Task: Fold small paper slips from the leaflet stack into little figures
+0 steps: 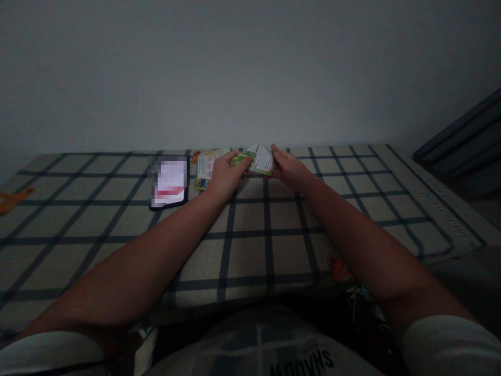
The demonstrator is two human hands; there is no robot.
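Note:
Both arms reach forward over a checked cloth point(250, 230). My left hand point(225, 175) and my right hand point(287, 167) are closed together on a small stack of green and white cards point(260, 158), held just above the cloth at its far side. More of the same cards point(205, 167) lie flat on the cloth just left of my left hand. The fingertips are partly hidden behind the cards.
A dark tablet point(169, 181) with a lit screen lies left of the cards. An orange figure point(13, 199) sits at the cloth's left edge. A grey wall stands behind, and a dark piece of furniture point(462, 146) is at the right.

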